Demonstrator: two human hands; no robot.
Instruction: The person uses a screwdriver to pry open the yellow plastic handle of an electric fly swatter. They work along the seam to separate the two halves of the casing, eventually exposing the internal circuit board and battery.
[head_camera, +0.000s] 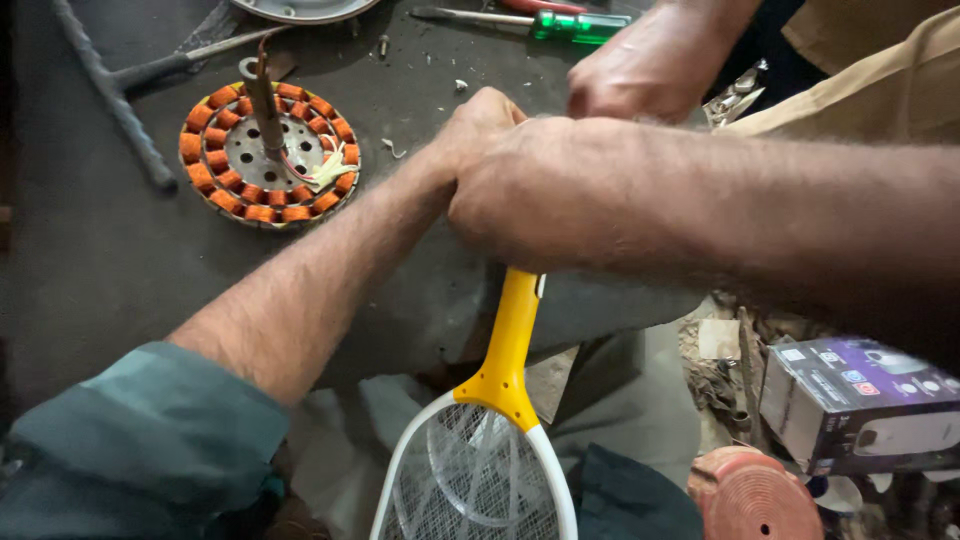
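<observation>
Head view: right hand (540, 200) is wrapped tight round the far end of the yellow handle (512, 340) of a racket-shaped bug zapper. Its white mesh head (470, 480) hangs near, off the bench edge, w/ the handle sticking out below the fist. Left hand (480, 125) is curled and pressed against the right one from the far-left side. Fingers are hidden, so can't tell if it pinches the handle end or just braces.

A co-worker's hand (650, 62) sits just beyond, far right, close to both but seemingly apart.

Judgement on doing this well: keep the right fist as the clamp, low on the dark bench (100, 260), and let the left do the fine work at the handle end. The mesh head is unsupported, so any twist levers on the neck; go w/ short, straight force, no wrenching. Watch knuckles vs. the co-worker's hand.

Also on the bench: motor stator w/ orange coils (268, 152) far left, green screwdriver (575, 24) at the far edge. Purple box (860, 400) near right.
</observation>
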